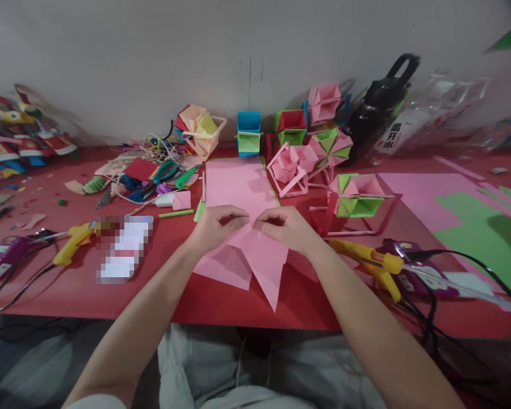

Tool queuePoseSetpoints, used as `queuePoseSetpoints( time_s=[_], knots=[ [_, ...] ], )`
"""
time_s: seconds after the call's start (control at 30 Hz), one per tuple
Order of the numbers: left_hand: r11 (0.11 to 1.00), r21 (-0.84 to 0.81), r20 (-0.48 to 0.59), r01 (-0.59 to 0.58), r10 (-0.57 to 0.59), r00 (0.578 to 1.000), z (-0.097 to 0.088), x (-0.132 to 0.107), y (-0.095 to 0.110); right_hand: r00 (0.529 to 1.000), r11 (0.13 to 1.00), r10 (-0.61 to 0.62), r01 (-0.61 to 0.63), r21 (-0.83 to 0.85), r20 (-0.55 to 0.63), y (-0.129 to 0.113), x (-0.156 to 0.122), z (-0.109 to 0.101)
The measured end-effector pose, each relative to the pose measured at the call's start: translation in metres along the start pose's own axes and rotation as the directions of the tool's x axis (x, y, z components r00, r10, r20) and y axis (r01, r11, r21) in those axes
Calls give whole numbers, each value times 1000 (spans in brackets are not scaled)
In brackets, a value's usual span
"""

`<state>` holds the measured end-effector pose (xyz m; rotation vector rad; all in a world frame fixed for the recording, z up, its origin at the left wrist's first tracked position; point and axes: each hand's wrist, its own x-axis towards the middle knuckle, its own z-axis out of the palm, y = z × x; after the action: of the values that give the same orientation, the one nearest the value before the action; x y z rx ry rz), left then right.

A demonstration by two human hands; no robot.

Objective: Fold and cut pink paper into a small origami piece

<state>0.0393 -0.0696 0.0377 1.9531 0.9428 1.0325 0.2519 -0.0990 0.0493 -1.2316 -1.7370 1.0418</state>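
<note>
A creased sheet of pink paper (262,258) is pinched near its upper part between the fingertips of both hands. My left hand (218,228) is closed on it from the left, thumb against fingers. From the right, my right hand (290,230) grips it in the same way, only a small gap from the left one. One pointed corner of the paper hangs toward me over the red table, and another flap spreads to the left. Beyond the hands lies a flat stack of pink sheets (238,179), with green edges showing beneath it.
A yellow glue gun (75,241) and a phone (126,249) lie left; another yellow glue gun (368,258) lies right beside a purple power strip (398,247). Folded paper wheels on stands (357,196) line the back. Scissors (168,170) rest among scraps. A black bottle (377,108) stands behind.
</note>
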Motion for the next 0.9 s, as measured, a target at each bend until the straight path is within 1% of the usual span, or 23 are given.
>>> queuePoseSetpoints(
  time_s=[0.07,0.17,0.37,0.5,0.57,0.6,0.67,0.73,0.8,0.9],
  knots=[
    [1000,9,31,4,-4,1000,0,0,0,1000,1000,3,-3,-9,20,2,1,2],
    [999,46,10,11,-12,1000,-6,2,-4,999,999,31,-31,10,17,4,2,2],
    [996,81,-108,26,-17,994,-27,7,-16,998,996,64,-63,63,-7,8,2,-4],
    [995,91,-191,41,-23,981,-47,8,-25,994,989,107,-108,101,15,11,1,-13],
    [993,104,-242,61,-34,970,-57,8,-29,990,984,138,-136,116,-12,12,0,-18],
    [992,104,-256,74,-45,966,-61,8,-29,990,984,135,-129,123,-41,13,0,-19],
    [991,99,-239,94,-68,969,-65,8,-29,995,991,61,-50,127,-81,12,-1,-21],
    [990,95,-175,106,-88,981,-62,8,-28,996,993,-73,78,88,-51,10,-4,-19],
    [988,83,-95,127,-119,988,-54,9,-27,984,986,-169,169,-4,55,6,-7,-14],
    [981,23,-14,190,-190,982,-44,12,-30,957,942,-206,251,-224,207,1,-12,-3]
  ],
)
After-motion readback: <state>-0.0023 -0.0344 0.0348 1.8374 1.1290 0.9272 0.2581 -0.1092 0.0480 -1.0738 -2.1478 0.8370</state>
